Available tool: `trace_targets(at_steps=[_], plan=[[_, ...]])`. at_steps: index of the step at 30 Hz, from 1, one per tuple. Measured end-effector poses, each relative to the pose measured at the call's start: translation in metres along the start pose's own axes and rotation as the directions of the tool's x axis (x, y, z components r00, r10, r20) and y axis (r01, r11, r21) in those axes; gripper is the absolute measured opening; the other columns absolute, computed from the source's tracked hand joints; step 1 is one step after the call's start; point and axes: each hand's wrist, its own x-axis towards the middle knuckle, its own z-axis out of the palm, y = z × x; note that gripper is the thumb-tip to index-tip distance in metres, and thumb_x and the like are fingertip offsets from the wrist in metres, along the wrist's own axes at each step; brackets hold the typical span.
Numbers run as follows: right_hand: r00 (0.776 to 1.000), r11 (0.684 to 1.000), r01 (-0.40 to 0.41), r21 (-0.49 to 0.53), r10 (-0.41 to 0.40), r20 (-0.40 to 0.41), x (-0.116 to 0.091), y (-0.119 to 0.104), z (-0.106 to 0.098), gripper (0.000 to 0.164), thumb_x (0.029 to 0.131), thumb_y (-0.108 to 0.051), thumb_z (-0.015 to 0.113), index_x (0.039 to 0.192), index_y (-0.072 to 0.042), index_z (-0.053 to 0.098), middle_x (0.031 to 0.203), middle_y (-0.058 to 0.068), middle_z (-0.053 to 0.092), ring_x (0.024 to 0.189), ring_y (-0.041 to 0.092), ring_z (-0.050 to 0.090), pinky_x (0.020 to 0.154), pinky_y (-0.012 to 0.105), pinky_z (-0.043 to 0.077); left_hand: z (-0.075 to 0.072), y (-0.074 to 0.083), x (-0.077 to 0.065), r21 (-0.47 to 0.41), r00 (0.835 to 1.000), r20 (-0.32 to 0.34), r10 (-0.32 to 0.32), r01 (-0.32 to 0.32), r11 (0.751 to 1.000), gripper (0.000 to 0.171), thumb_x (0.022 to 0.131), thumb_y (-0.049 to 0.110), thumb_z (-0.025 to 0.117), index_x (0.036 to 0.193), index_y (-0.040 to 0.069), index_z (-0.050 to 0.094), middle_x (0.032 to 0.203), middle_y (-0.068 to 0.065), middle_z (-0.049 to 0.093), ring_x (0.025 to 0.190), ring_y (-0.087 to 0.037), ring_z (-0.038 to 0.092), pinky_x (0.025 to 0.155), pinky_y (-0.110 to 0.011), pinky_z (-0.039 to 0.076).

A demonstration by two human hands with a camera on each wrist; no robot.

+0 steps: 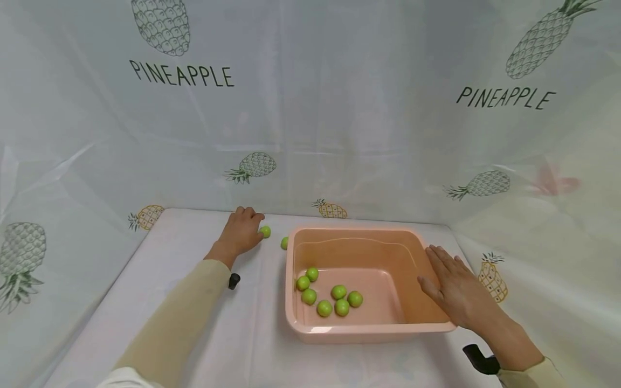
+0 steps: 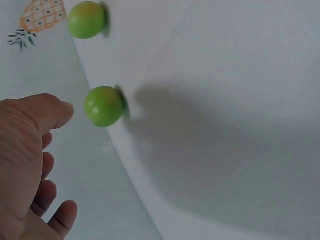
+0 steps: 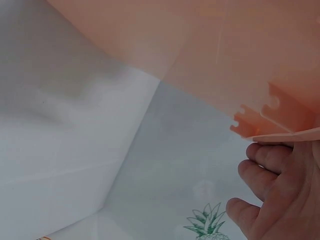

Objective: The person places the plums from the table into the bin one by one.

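My left hand (image 1: 241,230) hovers at the far left of the table, its fingers loosely bent. Just off the thumb tip lies a small round green ball (image 2: 104,106), with a gap between them in the left wrist view. Another green ball (image 2: 87,20) lies further along, close to the outer left wall of a peach plastic bin (image 1: 368,330). Several matching green balls (image 1: 338,292) lie on the bin's floor, mostly toward its left side. At the bin's right side my right hand (image 1: 456,288) rests on the rim, fingers extended and thumb reaching over the inside.
A white cloth covers the table (image 1: 208,334). Behind it and at both sides hangs a pale sheet (image 1: 330,134) printed with pineapples. The table's far edge runs close behind the left hand and the bin. Black straps show at both wrists.
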Motion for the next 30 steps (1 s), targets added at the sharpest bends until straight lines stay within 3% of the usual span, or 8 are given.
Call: trace_targets(at_steps=[8, 19, 30], plan=[[1.0, 1.0, 0.004, -0.008, -0.004, 0.003, -0.001, 0.0, 0.0, 0.076, 0.11, -0.046, 0.05, 0.161, 0.008, 0.03, 0.165, 0.032, 0.032, 0.151, 0.052, 0.032, 0.121, 0.068, 0.024, 0.016, -0.001, 0.001, 0.048, 1.0, 0.029, -0.003, 0.001, 0.999, 0.052, 0.097, 0.024, 0.073, 0.142, 0.001, 0.061, 0.129, -0.021, 0.058, 0.114, -0.038, 0.049, 0.098, -0.055, 0.046], [1.0, 1.0, 0.012, -0.018, -0.012, -0.014, 0.0, 0.001, -0.002, 0.076, 0.11, -0.045, 0.051, 0.16, 0.008, 0.032, 0.164, 0.032, 0.033, 0.15, 0.052, 0.034, 0.12, 0.069, 0.026, 0.033, -0.003, 0.01, 0.041, 0.999, 0.05, -0.005, 0.002, 0.999, 0.044, 0.096, 0.027, 0.076, 0.133, 0.004, 0.065, 0.126, -0.017, 0.058, 0.118, -0.038, 0.047, 0.101, -0.055, 0.045], [1.0, 1.0, 0.004, 0.003, -0.004, -0.007, 0.0, 0.0, -0.001, 0.077, 0.11, -0.045, 0.051, 0.161, 0.008, 0.031, 0.165, 0.032, 0.032, 0.152, 0.052, 0.032, 0.122, 0.068, 0.024, 0.037, 0.004, 0.014, 0.123, 0.999, 0.044, -0.03, 0.024, 0.992, 0.045, 0.095, 0.027, 0.078, 0.131, 0.002, 0.065, 0.127, -0.021, 0.06, 0.121, -0.04, 0.049, 0.102, -0.056, 0.045]])
